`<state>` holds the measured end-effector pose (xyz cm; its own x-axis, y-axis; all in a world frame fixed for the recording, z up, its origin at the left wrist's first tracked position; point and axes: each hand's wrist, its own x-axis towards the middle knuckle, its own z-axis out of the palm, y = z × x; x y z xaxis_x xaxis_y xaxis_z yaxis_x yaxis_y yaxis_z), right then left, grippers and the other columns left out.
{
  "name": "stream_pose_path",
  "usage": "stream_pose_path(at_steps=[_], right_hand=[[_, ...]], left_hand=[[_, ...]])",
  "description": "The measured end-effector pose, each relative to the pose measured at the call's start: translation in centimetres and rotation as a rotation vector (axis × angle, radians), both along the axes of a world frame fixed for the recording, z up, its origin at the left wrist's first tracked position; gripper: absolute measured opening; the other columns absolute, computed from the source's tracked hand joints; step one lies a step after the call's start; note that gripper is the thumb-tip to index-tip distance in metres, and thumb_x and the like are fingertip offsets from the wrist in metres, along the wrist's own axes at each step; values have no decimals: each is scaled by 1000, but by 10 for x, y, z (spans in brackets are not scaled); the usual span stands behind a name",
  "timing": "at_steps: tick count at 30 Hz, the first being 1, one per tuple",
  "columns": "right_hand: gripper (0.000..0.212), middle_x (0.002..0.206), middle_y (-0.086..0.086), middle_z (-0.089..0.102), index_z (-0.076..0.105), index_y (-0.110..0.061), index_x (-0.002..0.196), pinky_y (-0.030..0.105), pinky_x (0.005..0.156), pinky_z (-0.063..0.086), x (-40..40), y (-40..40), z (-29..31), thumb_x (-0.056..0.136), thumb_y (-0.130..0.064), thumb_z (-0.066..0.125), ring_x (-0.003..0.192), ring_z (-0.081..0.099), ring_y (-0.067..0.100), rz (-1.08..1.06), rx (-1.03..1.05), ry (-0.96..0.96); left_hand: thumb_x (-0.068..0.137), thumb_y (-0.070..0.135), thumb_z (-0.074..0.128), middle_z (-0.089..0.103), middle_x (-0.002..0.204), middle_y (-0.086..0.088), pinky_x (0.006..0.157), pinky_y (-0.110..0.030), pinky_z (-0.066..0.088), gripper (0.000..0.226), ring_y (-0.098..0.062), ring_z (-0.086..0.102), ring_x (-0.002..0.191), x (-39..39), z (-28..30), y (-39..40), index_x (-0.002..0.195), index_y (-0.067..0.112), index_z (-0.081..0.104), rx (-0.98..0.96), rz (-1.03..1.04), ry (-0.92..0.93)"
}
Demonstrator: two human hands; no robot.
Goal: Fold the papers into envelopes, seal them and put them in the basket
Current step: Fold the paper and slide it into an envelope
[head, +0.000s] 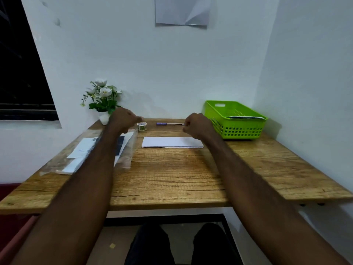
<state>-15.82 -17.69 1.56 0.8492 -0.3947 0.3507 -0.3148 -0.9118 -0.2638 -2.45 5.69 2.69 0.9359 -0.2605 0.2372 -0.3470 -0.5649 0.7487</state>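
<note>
A folded white paper [172, 142] lies flat in the middle of the wooden table [172, 178]. The green basket [235, 127] stands at the back right, and the edge of a white envelope [245, 117] shows inside it. My left hand [124, 119] hovers with curled fingers just left of a small tape roll [142, 126]. My right hand [194, 125] is also curled, above the paper's far right corner, by the tip of a blue pen [168, 123]. I see nothing held in either hand.
A clear plastic sleeve with white sheets [84, 152] lies on the left, partly under my left forearm. A white pot of artificial flowers [104, 100] stands at the back left. Walls close off the back and the right. A sheet of paper [181, 12] hangs on the wall.
</note>
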Motion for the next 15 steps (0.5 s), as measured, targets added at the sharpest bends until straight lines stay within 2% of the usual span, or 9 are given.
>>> stream_pose_path(at_steps=[3, 7, 9, 12, 15], right_hand=[[9, 91, -2, 75, 75, -26, 85, 27, 69, 42, -2, 30, 4, 84, -34, 70, 92, 68, 21, 154, 37, -87], [13, 87, -11, 74, 79, -26, 85, 33, 74, 54, -11, 81, -1, 81, -39, 77, 86, 64, 8, 463, 89, -215], [18, 93, -14, 74, 80, -28, 89, 34, 81, 53, -16, 106, -6, 80, -43, 79, 96, 60, 6, 616, 94, -230], [31, 111, -12, 70, 79, -27, 100, 39, 98, 46, -23, 138, -14, 80, -52, 79, 114, 52, 9, 770, 100, -128], [39, 123, -11, 64, 77, -27, 107, 39, 102, 44, -29, 160, -24, 81, -56, 78, 123, 45, 7, 862, 147, -16]], left_hand=[[84, 42, 80, 76, 90, -10, 74, -32, 53, 35, -21, 66, 72, 7, 12, 25, 97, 10, 78, 9, 76, -173], [84, 51, 77, 76, 83, -2, 80, -36, 54, 32, -21, 70, 82, 15, 20, 63, 94, 21, 80, 106, 56, -288], [85, 56, 74, 74, 82, 1, 80, -38, 54, 32, -21, 69, 84, 17, 18, 82, 92, 25, 79, 153, 60, -352], [84, 60, 73, 75, 87, 1, 81, -39, 55, 33, -22, 68, 88, 18, 8, 103, 94, 29, 79, 181, 87, -395], [83, 61, 75, 76, 84, 1, 85, -43, 57, 35, -23, 71, 87, 20, 3, 110, 96, 29, 80, 155, 66, -360]])
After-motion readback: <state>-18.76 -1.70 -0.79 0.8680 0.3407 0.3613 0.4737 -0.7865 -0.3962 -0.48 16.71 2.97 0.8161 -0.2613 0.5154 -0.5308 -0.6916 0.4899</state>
